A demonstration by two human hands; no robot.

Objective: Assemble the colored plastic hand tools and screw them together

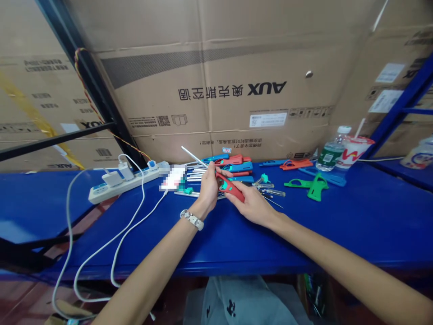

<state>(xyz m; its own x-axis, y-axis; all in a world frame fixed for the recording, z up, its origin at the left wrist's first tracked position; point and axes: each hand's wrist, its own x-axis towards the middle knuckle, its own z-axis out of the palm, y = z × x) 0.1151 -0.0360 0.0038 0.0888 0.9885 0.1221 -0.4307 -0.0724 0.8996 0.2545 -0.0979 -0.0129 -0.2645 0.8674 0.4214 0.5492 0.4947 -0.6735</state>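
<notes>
A red long-nosed gas lighter [236, 191] is held between both hands above the blue shelf, its metal tube slanting up and to the left. My left hand [209, 186] is closed around the part where the tube meets the body. Farther down, my right hand [254, 204] grips the red handle; a green piece shows in its opening. Behind the hands lies a pile of red and blue lighters [241, 167] with metal tubes pointing left. Screwdrivers with clear handles [277, 192] lie just beyond my right hand, partly hidden by it.
Green lighter shells [316, 187] and an orange one [297, 164] lie to the right. A water bottle [328, 155] and a paper cup with a straw [352, 151] stand behind them. On the left, white cables trail from a power strip [126, 183]. Cardboard boxes [223, 63] form the back.
</notes>
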